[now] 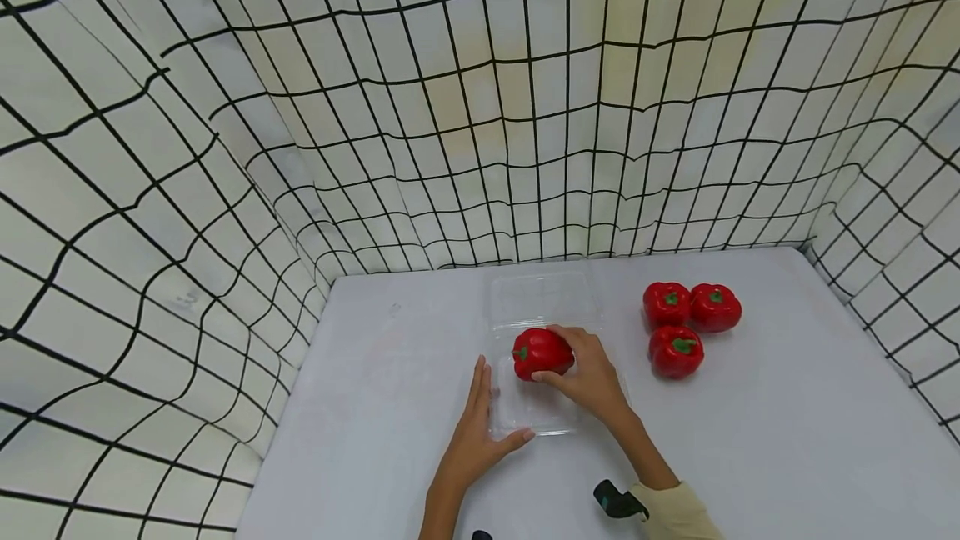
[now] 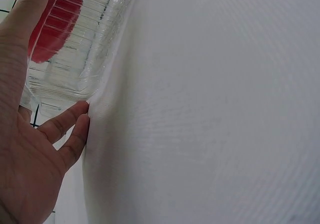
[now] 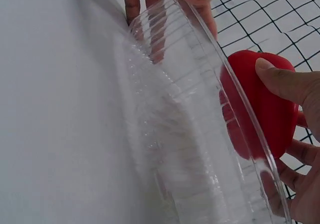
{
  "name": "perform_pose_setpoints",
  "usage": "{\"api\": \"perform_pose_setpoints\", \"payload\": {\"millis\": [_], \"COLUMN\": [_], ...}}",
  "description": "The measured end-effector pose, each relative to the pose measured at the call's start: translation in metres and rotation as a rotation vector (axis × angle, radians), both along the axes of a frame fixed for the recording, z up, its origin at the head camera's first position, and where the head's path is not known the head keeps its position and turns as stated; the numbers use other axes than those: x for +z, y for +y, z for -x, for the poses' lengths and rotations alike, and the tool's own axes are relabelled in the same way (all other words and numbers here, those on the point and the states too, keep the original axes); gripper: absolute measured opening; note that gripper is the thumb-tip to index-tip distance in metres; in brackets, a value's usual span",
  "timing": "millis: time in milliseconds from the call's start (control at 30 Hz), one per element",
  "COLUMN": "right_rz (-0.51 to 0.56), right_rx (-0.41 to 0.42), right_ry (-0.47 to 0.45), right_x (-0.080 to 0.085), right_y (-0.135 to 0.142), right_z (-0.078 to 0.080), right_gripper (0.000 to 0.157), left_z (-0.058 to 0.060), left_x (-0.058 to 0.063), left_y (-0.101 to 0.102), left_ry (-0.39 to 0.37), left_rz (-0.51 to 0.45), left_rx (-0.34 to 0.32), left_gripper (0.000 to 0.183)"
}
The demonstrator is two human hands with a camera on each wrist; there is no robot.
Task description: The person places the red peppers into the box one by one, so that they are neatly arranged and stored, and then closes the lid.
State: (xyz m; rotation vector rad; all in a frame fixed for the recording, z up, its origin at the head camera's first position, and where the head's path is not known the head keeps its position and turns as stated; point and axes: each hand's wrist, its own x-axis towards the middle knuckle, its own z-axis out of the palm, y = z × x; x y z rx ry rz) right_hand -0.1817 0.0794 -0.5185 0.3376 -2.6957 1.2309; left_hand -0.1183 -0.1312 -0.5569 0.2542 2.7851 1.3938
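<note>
My right hand (image 1: 592, 377) grips a red bell pepper (image 1: 543, 354), thumb on the near side and fingers on the far side. The pepper lies on its side, its green stem pointing left. Beneath it is a clear plastic clamshell container (image 1: 528, 415), its lid (image 1: 543, 294) folded back flat. The right wrist view has the pepper (image 3: 262, 104) partly behind the container's clear wall, so I cannot tell whether it touches the bottom. With fingers straight, my left hand (image 1: 474, 440) rests along the container's left side, thumb at its front corner.
Three more red bell peppers (image 1: 675, 352) stand in a cluster to the right of the container on the white table (image 1: 375, 407). Walls of white sheet behind black netting (image 1: 480, 132) rise at the back and both sides. A black strap device (image 1: 618, 500) sits on the right wrist.
</note>
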Motion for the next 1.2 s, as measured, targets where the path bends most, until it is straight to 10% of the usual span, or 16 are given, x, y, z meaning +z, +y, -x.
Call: {"api": "perform_pose_setpoints", "payload": {"millis": [1200], "right_rz": [-0.295], "right_rx": [-0.004], "right_ry": [0.054], "right_x": [-0.013], "right_y": [-0.04], "right_z": [0.002], "right_gripper": [0.087], "left_z": [-0.001], "left_x": [0.004], "left_y": [0.0], "left_ry": [-0.003], "left_rz": [0.014], "left_rx": [-0.003], "left_gripper": [0.113]}}
